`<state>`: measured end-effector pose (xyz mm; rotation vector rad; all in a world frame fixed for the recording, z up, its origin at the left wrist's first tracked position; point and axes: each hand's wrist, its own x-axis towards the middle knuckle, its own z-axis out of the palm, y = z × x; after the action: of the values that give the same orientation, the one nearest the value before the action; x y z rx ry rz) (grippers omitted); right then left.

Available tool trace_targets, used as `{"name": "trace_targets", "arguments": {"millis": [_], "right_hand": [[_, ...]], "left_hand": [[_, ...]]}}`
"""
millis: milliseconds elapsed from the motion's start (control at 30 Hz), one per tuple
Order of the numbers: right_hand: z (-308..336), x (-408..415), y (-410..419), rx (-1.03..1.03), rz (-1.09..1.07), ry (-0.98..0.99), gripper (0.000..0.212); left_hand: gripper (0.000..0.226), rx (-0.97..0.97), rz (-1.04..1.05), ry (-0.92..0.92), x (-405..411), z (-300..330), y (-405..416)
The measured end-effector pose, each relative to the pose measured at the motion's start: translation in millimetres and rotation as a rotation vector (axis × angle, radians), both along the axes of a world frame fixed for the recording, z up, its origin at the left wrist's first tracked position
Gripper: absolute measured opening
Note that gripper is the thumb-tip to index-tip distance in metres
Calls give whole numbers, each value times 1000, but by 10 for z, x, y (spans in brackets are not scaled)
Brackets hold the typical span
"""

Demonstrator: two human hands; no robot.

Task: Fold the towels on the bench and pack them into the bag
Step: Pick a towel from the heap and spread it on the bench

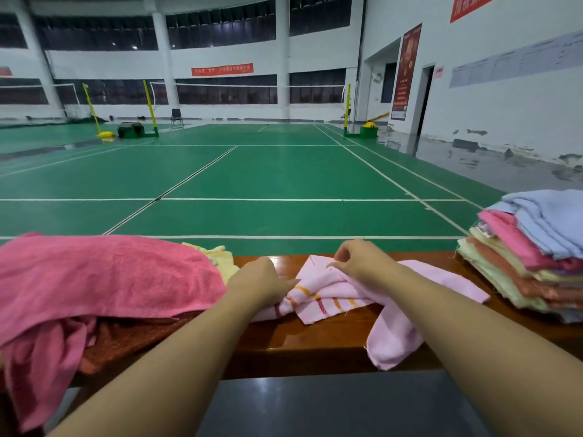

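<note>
A light pink towel (391,329) with orange and red stripes lies crumpled on the brown wooden bench (315,339), one end hanging over the front edge. My left hand (262,282) grips its striped left part. My right hand (362,260) pinches a fold near its top edge. An unfolded heap lies at the left: a big pink towel (104,279) over a rust-brown one (126,335) and a pale yellow one (220,257). A stack of folded towels (530,260) sits at the right, a blue one on top. No bag is in view.
Beyond the bench stretches a green badminton court (268,175) with white lines and nets. A dark grey floor (315,405) lies below the bench's front edge. A white wall with doorways runs along the right.
</note>
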<state>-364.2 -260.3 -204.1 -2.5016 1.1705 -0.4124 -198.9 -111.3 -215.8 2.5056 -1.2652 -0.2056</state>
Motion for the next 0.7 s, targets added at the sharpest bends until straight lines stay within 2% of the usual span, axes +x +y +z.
{"name": "trace_targets", "arguments": {"millis": [100, 233, 333, 400, 500, 633, 700], "right_hand": [[48, -42, -77, 12, 29, 133, 30], [99, -119, -124, 46, 96, 246, 35], [102, -168, -95, 74, 105, 188, 47], [73, -189, -88, 32, 83, 120, 47], [54, -244, -93, -36, 29, 32, 39], [152, -334, -122, -99, -13, -2, 22], [264, -399, -157, -144, -47, -56, 33]], "left_hand": [[53, -3, 12, 11, -74, -2, -51], [36, -24, -71, 98, -148, 64, -94], [40, 15, -110, 126, -189, 73, -166], [37, -10, -136, 148, -210, 73, -175], [20, -192, -121, 220, -196, 67, -179], [14, -331, -71, 327, -120, 55, -230], [11, -401, -41, 349, -53, 96, -230]]}}
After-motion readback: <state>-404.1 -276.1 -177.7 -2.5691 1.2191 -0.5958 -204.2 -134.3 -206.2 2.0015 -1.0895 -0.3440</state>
